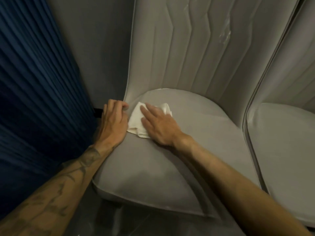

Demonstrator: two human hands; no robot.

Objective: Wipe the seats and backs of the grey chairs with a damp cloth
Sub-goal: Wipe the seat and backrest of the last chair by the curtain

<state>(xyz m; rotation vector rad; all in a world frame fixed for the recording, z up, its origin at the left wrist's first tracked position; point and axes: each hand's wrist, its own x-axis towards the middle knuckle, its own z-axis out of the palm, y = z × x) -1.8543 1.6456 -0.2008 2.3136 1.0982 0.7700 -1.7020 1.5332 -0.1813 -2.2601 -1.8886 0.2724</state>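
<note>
The right hand (158,126) is laid flat on a folded white cloth (135,117), its fingers (148,110) held straight and slightly spread, pointing toward eleven o'clock. The cloth is pressed under them against the seat (196,133) of the grey chair (187,57), at the seat's ten o'clock corner, just beside the foot of the back. Cloth edges are seen past the fingertips at one o'clock and below the palm at seven o'clock.

The left hand (114,123) is set at nine o'clock of the cloth, touching it, with its fingers (120,105) curled narrowly round the chair's left edge. A second grey chair (281,133) stands at three o'clock, a blue pleated curtain (34,82) at nine.
</note>
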